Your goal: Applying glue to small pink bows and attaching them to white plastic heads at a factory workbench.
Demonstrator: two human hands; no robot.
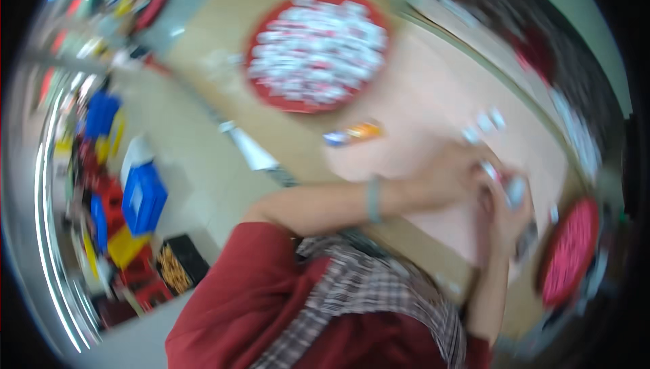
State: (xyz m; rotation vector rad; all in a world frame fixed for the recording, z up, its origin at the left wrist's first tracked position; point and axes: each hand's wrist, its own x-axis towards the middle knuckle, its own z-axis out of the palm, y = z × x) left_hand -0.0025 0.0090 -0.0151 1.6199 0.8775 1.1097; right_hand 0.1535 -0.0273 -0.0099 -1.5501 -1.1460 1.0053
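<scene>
My left hand [457,176], with a pale teal band at its wrist, meets my right hand [508,219] over a pale pink work surface [433,84]. Both are closed, and blur hides their exact grip. Between the fingers shows a small white-and-pink piece [491,171]. A pale, whitish thing [516,191] also sits at my right fingers; its kind is unclear. Several small white pieces [484,124] lie just beyond my hands. Another white piece [554,213] rests to the right.
A round red tray [308,107] heaped with white pieces stands at the far side. At right is a round tray of pink pieces [572,254]. An orange-and-blue packet [354,133] lies left of my hands. Blue bins [144,196] and a black crate [196,261] stand off to the left.
</scene>
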